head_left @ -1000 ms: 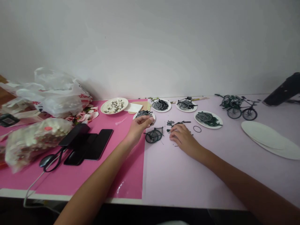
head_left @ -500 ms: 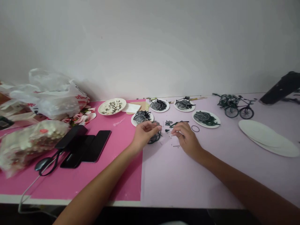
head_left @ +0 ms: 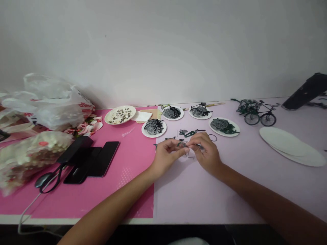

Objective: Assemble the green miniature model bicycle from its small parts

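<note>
My left hand (head_left: 167, 154) is closed in a pinch on a small dark green part (head_left: 181, 144) just above the table. Its fingertips meet those of my right hand (head_left: 205, 149), whose thumb and forefinger are pinched together. What the right hand grips is mostly hidden by its fingers. Right behind the hands lies a green model bicycle frame (head_left: 191, 133), with small loose parts around it. A thin pin (head_left: 191, 157) lies below the fingertips, and a black ring (head_left: 212, 137) is beside the right hand. Dark pieces show partly from behind the left hand.
White plates of model parts stand behind, including a plate with wheels (head_left: 154, 128) and a plate with green parts (head_left: 224, 127). An assembled model bicycle (head_left: 261, 115) and bare white plates (head_left: 291, 146) are at right. Phones (head_left: 103, 160), a bowl (head_left: 107, 119) and plastic bags (head_left: 56, 105) occupy the left.
My left hand has moved right and slightly toward me, and its fingertips now meet my right hand's. The small green part now shows in the left fingers. The view has shifted slightly.
</note>
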`<state>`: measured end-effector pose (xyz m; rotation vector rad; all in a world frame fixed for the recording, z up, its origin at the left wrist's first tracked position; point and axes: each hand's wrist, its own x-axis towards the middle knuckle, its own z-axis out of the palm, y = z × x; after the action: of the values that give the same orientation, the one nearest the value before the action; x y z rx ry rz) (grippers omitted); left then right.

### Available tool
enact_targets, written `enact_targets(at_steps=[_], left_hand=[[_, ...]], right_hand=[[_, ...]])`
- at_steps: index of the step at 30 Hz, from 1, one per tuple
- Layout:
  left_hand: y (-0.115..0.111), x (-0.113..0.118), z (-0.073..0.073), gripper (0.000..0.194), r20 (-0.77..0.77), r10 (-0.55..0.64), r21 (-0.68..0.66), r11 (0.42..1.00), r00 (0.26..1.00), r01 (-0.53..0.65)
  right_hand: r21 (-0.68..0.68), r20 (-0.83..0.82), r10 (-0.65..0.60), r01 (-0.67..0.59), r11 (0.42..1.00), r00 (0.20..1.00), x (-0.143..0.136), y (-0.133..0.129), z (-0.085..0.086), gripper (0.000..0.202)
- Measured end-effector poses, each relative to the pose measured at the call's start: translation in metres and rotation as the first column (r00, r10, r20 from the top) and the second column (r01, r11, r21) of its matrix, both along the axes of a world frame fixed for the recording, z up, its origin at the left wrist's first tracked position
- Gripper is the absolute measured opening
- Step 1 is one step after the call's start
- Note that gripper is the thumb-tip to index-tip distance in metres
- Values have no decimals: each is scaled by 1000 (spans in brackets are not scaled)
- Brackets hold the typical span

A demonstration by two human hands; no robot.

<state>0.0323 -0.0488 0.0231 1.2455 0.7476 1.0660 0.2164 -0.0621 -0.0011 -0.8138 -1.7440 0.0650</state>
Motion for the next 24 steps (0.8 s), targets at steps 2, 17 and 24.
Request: enact_targets(at_steps=[2, 17, 24], left_hand=[[-1, -1, 1, 39, 16, 9, -11, 1000, 1000, -9], [0, 4, -12, 48, 59, 31, -107, 994, 998, -25], [-1, 10, -24, 48, 68, 123, -110, 987, 990, -116]], right_hand=[[5, 3, 0, 0, 1000, 1000, -1, -1, 0, 10], [-98, -56, 38, -44, 994, 998, -1, 2, -3, 7], [-274, -110, 42, -71, 959, 993, 2, 9, -10, 18]])
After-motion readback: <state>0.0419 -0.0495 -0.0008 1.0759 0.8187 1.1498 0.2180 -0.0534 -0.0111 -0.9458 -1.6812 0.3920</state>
